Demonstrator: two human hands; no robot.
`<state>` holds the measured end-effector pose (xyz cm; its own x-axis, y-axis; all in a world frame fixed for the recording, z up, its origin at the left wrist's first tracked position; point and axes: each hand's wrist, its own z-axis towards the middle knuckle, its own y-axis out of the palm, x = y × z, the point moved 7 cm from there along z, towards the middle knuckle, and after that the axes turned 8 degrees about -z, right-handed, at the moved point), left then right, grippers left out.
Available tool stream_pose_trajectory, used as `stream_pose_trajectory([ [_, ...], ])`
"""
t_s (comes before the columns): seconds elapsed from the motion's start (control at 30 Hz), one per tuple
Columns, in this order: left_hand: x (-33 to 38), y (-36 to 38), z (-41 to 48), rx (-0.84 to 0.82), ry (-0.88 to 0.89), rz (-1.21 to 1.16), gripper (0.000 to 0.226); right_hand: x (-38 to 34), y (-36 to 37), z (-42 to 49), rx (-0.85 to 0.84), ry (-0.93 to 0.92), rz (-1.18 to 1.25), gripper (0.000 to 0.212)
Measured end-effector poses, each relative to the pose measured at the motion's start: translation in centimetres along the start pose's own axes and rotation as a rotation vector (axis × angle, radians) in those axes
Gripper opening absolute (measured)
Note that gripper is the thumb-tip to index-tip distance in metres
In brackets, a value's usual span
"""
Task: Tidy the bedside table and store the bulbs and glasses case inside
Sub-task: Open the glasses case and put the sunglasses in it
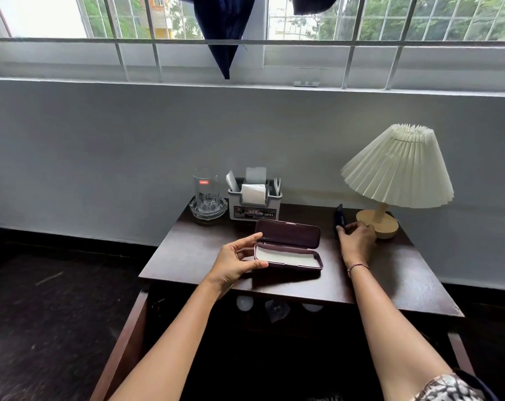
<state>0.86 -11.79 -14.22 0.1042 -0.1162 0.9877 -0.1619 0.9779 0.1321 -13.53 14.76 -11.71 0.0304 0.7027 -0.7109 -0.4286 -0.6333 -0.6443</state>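
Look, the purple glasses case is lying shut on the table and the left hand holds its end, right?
Not quite. The glasses case is open, not shut. The head view shows its lid standing up and the pale lining inside. The rest is right: it lies on the table, and the left hand holds its end.

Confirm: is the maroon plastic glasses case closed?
No, the maroon plastic glasses case lies with its lid raised, pale lining showing.

Bare forearms (170,337), slender fingers (251,238), thin braided bracelet (358,267) — reddish and pale — at right wrist, black-and-white patterned sleeve (447,389)
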Motion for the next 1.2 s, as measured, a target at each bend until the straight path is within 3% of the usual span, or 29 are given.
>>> stream_pose_trajectory([
  [0.33,0.0,0.0,0.0,-0.006,0.001,0.001,0.072,0.3,-0.6,-0.6,0.007,0.021,0.012,0.024],
  [0.7,0.0,-0.1,0.0,-0.016,0.009,-0.013,0.069,0.7,-2.2,-3.9,0.027,-0.077,0.098,0.019],
  [1.2,-0.5,-0.3,0.3,-0.028,0.009,-0.02,0.066,1.7,-2.9,-5.7,0.047,0.021,0.185,0.016],
])
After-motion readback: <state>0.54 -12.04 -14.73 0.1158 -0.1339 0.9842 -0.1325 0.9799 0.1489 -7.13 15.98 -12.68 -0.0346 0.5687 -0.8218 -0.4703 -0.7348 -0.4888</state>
